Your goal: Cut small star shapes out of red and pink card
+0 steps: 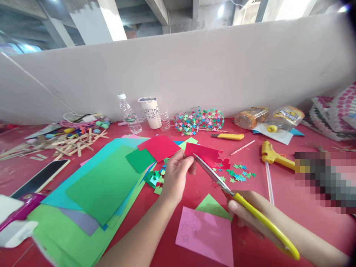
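At the far left, loose wooden sticks [80, 142] lie near a phone [41, 178], and beside them we have a stack of coloured sheets whose top green sheet [102, 183] shows no cuts. To its right, scraps [152, 178] lie beside our left hand [176, 172], thumb and fingers pinching the red piece [209, 152] above the table. Its right edge is notched, so we judge that some shapes are out of it and that much is left to cut. Behind it, two rounded forms [187, 123] are thickly covered with stars and look nearly finished; what is underneath we cannot tell. Nearer us, the pink sheet [204, 235] bears drawn star outlines, apparently uncut. Further right lies a pile of cut stars [240, 176], and our right hand [258, 202] is wrapped around the yellow-handled scissors [251, 211], the blade tips at the red piece.
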Demonstrator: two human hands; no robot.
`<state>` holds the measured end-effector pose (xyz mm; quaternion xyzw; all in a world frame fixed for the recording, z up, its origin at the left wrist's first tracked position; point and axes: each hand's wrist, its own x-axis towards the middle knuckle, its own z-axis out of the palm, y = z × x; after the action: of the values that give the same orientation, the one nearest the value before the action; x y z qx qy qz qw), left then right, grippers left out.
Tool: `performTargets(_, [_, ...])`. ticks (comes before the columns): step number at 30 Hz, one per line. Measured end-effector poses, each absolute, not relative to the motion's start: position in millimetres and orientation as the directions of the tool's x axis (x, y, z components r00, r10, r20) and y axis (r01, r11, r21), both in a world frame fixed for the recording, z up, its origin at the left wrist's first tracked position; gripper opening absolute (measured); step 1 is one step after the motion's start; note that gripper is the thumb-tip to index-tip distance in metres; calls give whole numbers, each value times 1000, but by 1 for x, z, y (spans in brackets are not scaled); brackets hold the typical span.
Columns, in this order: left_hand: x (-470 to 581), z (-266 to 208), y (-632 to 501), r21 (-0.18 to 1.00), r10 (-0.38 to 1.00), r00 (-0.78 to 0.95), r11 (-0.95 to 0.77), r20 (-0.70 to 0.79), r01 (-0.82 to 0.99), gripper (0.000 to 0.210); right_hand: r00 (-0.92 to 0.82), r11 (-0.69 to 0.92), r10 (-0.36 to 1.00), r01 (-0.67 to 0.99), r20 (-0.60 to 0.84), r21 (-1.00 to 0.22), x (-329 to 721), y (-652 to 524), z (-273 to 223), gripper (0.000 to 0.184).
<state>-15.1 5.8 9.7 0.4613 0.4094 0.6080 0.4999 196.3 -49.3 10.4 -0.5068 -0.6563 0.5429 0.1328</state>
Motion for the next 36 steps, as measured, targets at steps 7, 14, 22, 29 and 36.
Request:
performTargets(7, [-15, 7, 8, 916, 995, -25, -95, 93, -389, 13, -433, -159, 807, 496, -402, -854, 192, -50, 8, 73])
performTargets(14, [-15, 6, 8, 897, 995, 8, -88, 101, -433, 14, -392, -222, 815, 470, -427, -855, 194, -51, 5, 73])
performTargets(22, [-19, 9, 12, 914, 992, 37, -95, 119, -394, 15, -352, -253, 808, 516, -472, -818, 197, -48, 2, 75])
performTargets(29, [-24, 10, 13, 919, 991, 62, -83, 116, -386, 16, -358, -245, 815, 500, -456, -830, 195, -46, 7, 79])
performTargets(36, [-19, 9, 10, 910, 996, 17, -74, 89, -409, 16, -362, -257, 813, 479, -456, -839, 195, -47, 4, 76])
